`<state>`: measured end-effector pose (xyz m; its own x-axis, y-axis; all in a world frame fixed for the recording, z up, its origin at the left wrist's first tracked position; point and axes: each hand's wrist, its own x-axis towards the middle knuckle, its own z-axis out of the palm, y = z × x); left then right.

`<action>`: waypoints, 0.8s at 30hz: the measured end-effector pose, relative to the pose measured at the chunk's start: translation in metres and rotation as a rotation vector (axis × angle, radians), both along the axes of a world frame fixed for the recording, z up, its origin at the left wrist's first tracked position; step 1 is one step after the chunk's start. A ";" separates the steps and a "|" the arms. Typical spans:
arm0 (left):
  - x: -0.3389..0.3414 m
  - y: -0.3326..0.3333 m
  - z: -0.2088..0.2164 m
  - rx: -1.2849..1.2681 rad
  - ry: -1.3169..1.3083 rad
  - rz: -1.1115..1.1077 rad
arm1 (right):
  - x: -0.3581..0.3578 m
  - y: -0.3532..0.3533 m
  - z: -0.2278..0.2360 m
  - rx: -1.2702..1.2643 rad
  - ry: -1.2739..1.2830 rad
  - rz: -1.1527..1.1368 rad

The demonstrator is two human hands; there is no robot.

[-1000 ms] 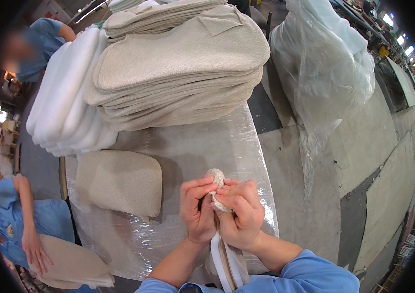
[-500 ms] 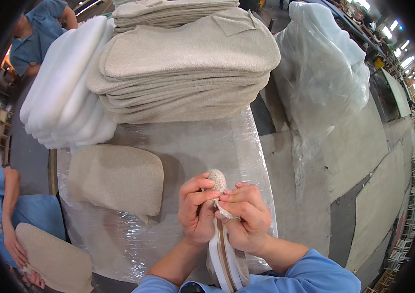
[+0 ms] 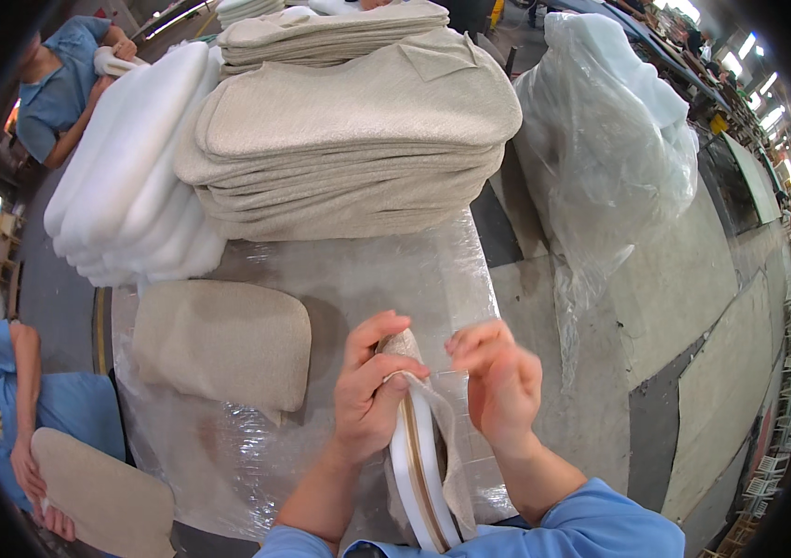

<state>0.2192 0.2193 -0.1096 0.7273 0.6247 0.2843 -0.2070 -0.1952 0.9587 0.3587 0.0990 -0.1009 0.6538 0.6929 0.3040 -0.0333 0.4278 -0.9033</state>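
Upright before me stands a cushion (image 3: 430, 465) with a beige fabric cover, edge toward me. White padding and a brown strip show along the cover's open side. My left hand (image 3: 369, 389) pinches the cover at the cushion's far end, thumb on the near side. Just to the right, my right hand (image 3: 499, 381) is off the cushion, its fingers loosely bent, a little blurred, with nothing seen in them. A finished-looking beige cushion (image 3: 223, 344) lies flat on the plastic-wrapped table (image 3: 349, 270) to the left.
Behind are a tall stack of beige covers (image 3: 349, 139) and white padding pieces (image 3: 126, 177). Clear plastic wraps a white bundle (image 3: 609, 139) at the right. A co-worker (image 3: 51, 391) at the lower left holds a beige cushion (image 3: 102, 493); another person (image 3: 60, 84) works farther back.
My right hand has let go of the cover and moved right. My left hand still holds the far end, and the cover's right flap now hangs loose from the padding.
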 end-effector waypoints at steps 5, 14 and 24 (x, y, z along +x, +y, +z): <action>0.006 -0.019 -0.011 0.067 -0.097 0.196 | 0.021 0.042 -0.041 -0.048 0.078 0.131; 0.006 -0.027 -0.017 0.038 -0.040 0.302 | 0.004 0.056 -0.031 -0.100 0.147 0.448; 0.011 -0.028 -0.027 0.027 -0.079 0.322 | 0.034 0.074 -0.003 -0.447 -0.160 0.641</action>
<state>0.2300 0.1909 -0.1370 0.4686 0.8106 0.3511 -0.2038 -0.2876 0.9358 0.3924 0.1730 -0.1039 0.0588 0.9977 -0.0349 -0.0054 -0.0347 -0.9994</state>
